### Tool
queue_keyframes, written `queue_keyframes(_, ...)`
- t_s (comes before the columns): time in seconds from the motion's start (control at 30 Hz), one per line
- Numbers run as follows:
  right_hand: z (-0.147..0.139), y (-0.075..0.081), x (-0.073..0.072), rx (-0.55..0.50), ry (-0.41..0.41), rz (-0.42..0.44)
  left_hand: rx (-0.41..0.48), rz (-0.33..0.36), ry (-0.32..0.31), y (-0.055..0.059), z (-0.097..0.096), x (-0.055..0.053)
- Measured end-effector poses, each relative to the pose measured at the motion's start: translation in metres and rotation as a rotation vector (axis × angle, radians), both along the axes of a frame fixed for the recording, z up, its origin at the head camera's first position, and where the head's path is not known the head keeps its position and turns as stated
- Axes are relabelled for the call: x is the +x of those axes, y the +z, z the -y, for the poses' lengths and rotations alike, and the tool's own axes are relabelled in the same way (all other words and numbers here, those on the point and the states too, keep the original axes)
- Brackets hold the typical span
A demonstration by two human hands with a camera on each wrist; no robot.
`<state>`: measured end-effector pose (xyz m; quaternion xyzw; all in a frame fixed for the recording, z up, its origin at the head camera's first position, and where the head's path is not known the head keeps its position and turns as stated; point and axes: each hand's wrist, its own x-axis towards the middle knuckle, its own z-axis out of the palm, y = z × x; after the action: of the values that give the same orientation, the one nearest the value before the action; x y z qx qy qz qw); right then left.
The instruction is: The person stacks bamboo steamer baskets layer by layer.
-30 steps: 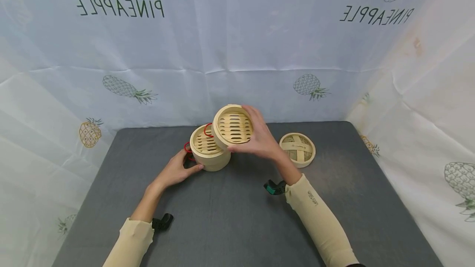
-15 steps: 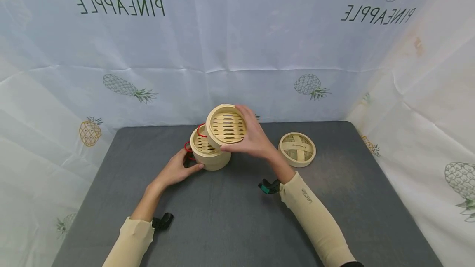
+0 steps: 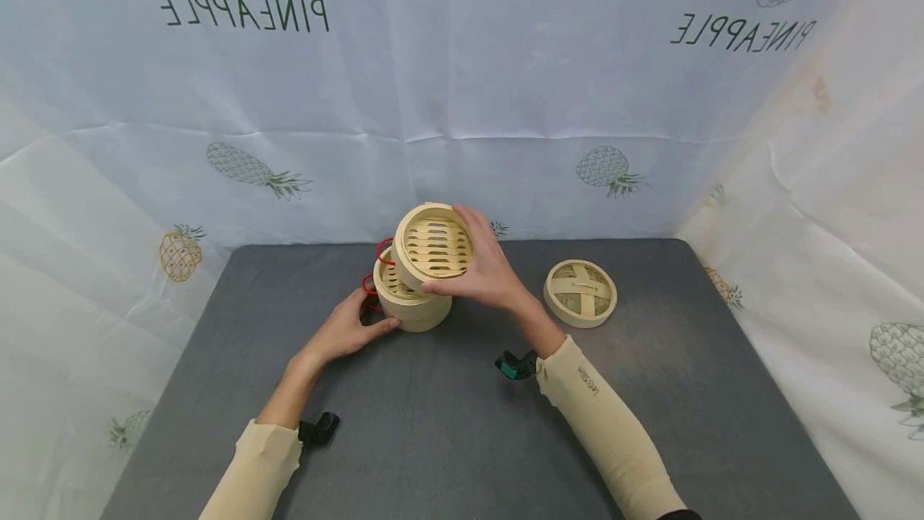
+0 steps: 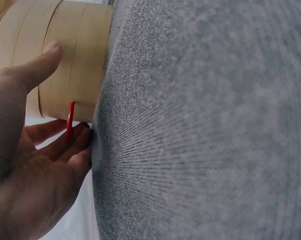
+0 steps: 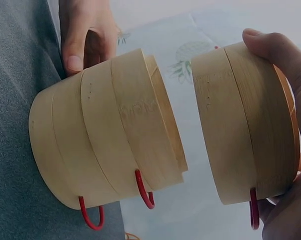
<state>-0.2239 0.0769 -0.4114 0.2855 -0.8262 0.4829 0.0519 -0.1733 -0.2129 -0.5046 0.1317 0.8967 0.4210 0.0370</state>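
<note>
Two bamboo steamer baskets [image 3: 415, 313] with red loop handles stand stacked on the dark table. My left hand [image 3: 348, 327] holds the stack at its left side; in the left wrist view its thumb lies on the wall and its fingers sit near a red handle [image 4: 70, 120]. Above the stack my right hand [image 3: 487, 271] grips another bamboo steamer basket [image 3: 436, 249] by its rim, slatted floor showing, slightly tilted. In the right wrist view a gap separates this held basket [image 5: 230, 125] from the stacked baskets [image 5: 100, 130].
A round woven bamboo lid [image 3: 580, 293] lies to the right on the dark tabletop [image 3: 433, 440]. White pineapple-print cloth [image 3: 462, 87] hangs behind the table and along both sides. Black wrist devices [image 3: 318, 429] sit at each sleeve.
My right hand has carried the held basket a little to the left, further over the stack. The left hand, stacked baskets and lid stay essentially in place.
</note>
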Motion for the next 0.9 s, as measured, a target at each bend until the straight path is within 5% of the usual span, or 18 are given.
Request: queue_keyframes(0.9, 0.022, -0.012, 0.004, -0.010, -0.034, 0.003, -0.001, -0.001, -0.004, 0.001, 0.000, 0.000)
